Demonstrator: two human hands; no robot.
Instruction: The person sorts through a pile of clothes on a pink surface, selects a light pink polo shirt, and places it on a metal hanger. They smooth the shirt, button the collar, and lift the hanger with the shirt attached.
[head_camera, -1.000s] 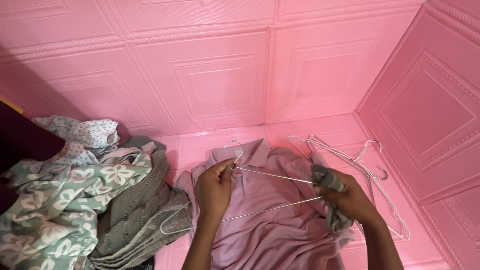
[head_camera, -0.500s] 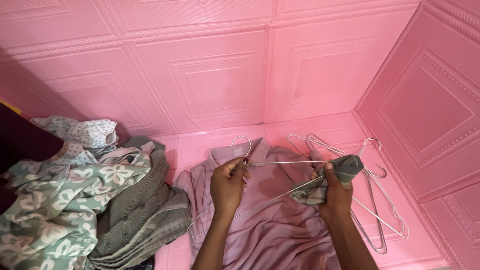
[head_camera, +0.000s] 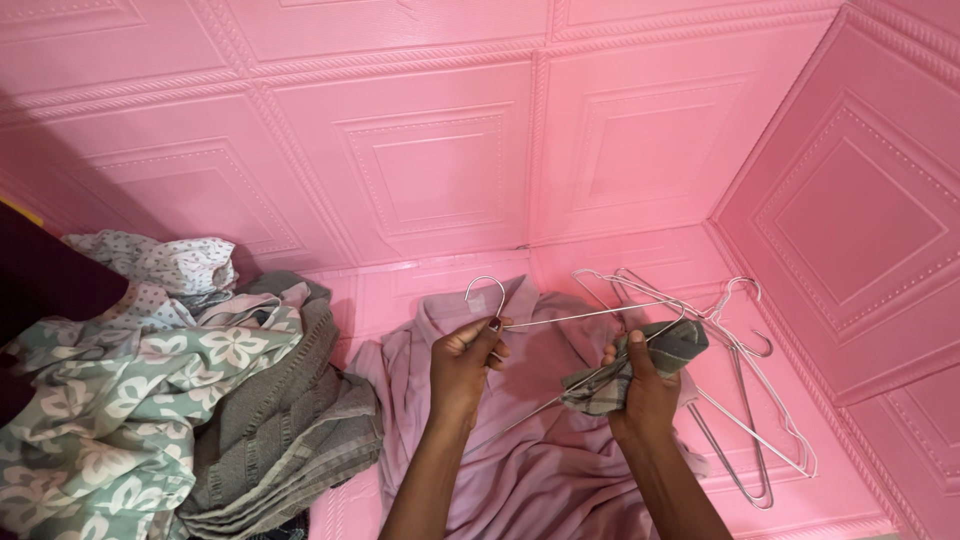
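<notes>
My left hand (head_camera: 466, 362) pinches a thin silver wire hanger (head_camera: 560, 318) just below its hook, holding it above a mauve collared shirt (head_camera: 540, 450) spread on the pink surface. My right hand (head_camera: 640, 395) grips a small grey-green checked cloth (head_camera: 640, 362) wrapped around the hanger's right end. The hanger's lower wire runs down between my two hands.
Several more wire hangers (head_camera: 745, 400) lie to the right of the shirt. A heap of clothes sits on the left: a green floral fabric (head_camera: 120, 410), a grey knit (head_camera: 270, 440) and a dotted white piece (head_camera: 170, 262). Pink embossed panels (head_camera: 420, 150) surround everything.
Both hands lifted the hanger and drew closer together. My right hand with the cloth slid left along the wire, and the hanger's left corner swung up off the grey knit.
</notes>
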